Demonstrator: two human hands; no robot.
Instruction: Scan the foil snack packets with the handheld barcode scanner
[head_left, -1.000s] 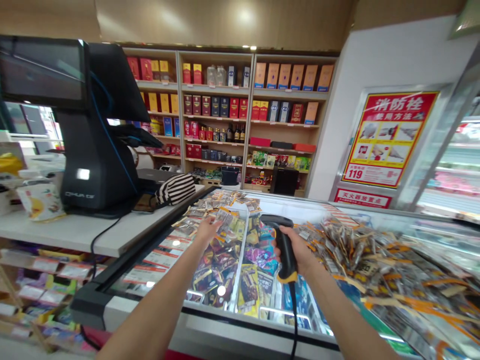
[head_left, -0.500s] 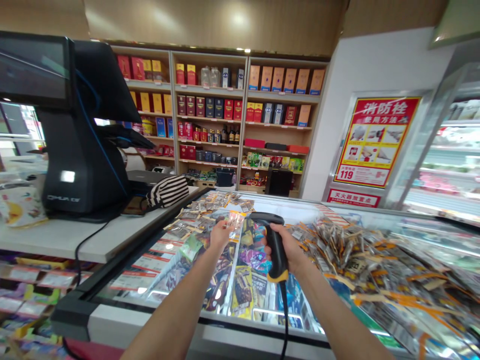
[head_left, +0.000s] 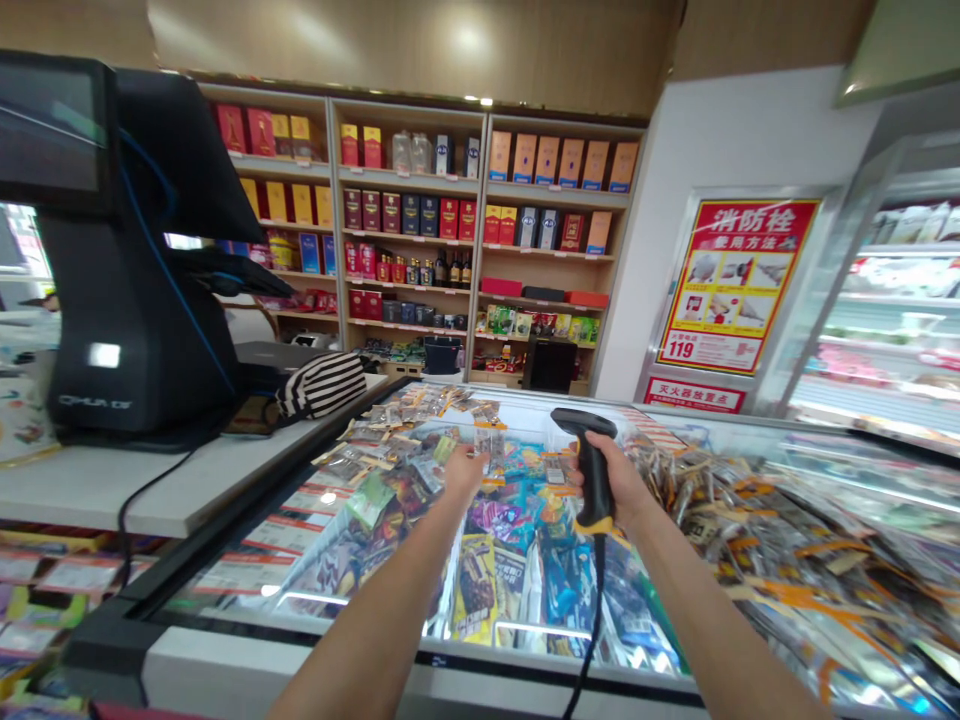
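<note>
My right hand [head_left: 616,478] is wrapped round the handle of a black and yellow barcode scanner [head_left: 595,480], its head pointing up and left. My left hand [head_left: 463,472] pinches a small clear packet [head_left: 491,456] with orange edges above the glass top of a chest freezer [head_left: 315,655]. A second small packet [head_left: 555,468] shows by the fingertips of my right hand; whether they grip it I cannot tell. Beneath the glass lie colourful ice cream wrappers [head_left: 476,590]. The scanner's cable [head_left: 596,600] hangs down towards me.
A big heap of small packets [head_left: 772,540] covers the freezer's right side; more packets [head_left: 405,415] are spread at its far left. On the left counter [head_left: 172,490] stand a black checkout terminal [head_left: 135,300] and a striped pouch [head_left: 322,385]. Shelves of boxes [head_left: 412,215] line the back.
The scanner in my right hand has moved right, away from the packet in my left hand. My left hand has shifted slightly right. The second packet now shows between the hands.
</note>
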